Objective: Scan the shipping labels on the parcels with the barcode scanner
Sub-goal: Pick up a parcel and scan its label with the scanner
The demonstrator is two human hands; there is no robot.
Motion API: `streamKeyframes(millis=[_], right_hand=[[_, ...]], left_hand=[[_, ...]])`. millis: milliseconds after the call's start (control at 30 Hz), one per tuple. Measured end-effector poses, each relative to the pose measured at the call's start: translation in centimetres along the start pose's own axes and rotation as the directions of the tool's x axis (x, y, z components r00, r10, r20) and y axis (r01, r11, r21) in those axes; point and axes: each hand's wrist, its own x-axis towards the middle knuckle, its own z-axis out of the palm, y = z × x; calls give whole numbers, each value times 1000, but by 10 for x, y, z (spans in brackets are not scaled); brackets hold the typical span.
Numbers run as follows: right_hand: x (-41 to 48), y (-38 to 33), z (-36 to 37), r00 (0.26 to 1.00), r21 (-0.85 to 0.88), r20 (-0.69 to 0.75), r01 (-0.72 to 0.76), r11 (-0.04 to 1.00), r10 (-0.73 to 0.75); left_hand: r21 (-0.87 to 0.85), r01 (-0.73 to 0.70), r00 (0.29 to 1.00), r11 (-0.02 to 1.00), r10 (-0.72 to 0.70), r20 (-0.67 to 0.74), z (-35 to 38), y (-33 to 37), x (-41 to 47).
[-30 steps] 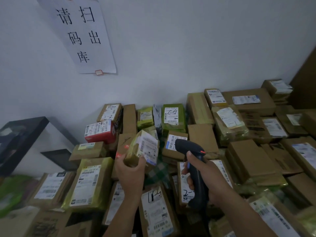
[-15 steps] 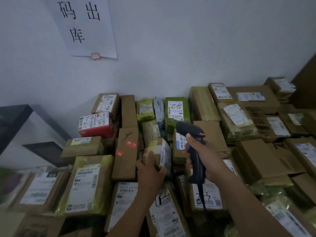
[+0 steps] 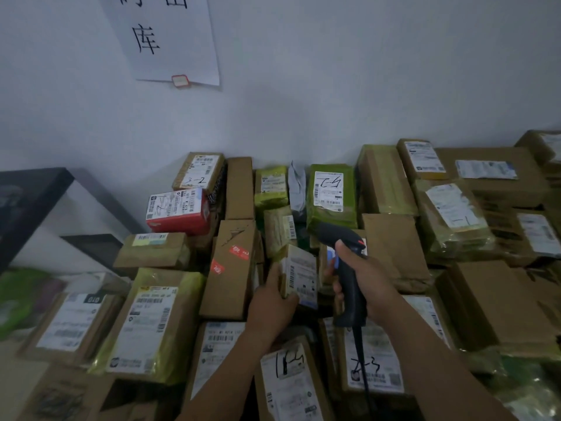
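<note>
A person's left hand (image 3: 272, 302) holds up a small parcel (image 3: 296, 270) above a dense heap of cardboard boxes and taped packages stacked against a pale wall (image 3: 334, 86). Its fingers (image 3: 290, 300) are curled round the parcel's lower edge. The parcel stands tilted, and its white shipping label (image 3: 303, 276), printed with barcodes, is turned to the right. Just beside it, the right hand (image 3: 365, 279) grips the handle of a dark barcode scanner (image 3: 346, 262), fingers (image 3: 337, 289) clenched round the grip. The scanner's head, with a small red mark on top, rises just above and to the right of the label. A black cable (image 3: 362, 375) drops from the base of the handle across the parcels below. To the left of the held parcel stands a tall brown box (image 3: 230, 284) bearing two red stickers. Behind it lies a red box (image 3: 179, 218) with a white label, and above that a carton (image 3: 198, 171) hand-marked "3-2". A green-wrapped package (image 3: 331, 208) with a marked label lies just beyond the scanner. In the near foreground, two labelled boxes carry bold handwritten numbers, and a box bound in yellow-green tape (image 3: 151, 323) lies at lower left. A white paper sign (image 3: 170, 38) with large black Chinese characters hangs on the wall overhead, and a dark shelf (image 3: 27, 202) edges in at far left.
</note>
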Motion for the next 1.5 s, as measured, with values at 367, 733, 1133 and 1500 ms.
streamKeyframes(millis=[367, 733, 1133, 1500], right_hand=[[5, 3, -21, 999, 74, 15, 35, 997, -37], [13, 7, -29, 998, 101, 59, 23, 995, -29], [16, 10, -27, 999, 93, 44, 17, 996, -21], [-13, -3, -20, 997, 99, 30, 62, 993, -65]], left_hand=[[274, -95, 995, 957, 99, 0, 3, -4, 5], [211, 12, 993, 977, 14, -121, 13, 29, 101], [386, 241, 949, 891, -132, -287, 34, 34, 135], [49, -129, 853, 990, 136, -503, -17, 51, 52]])
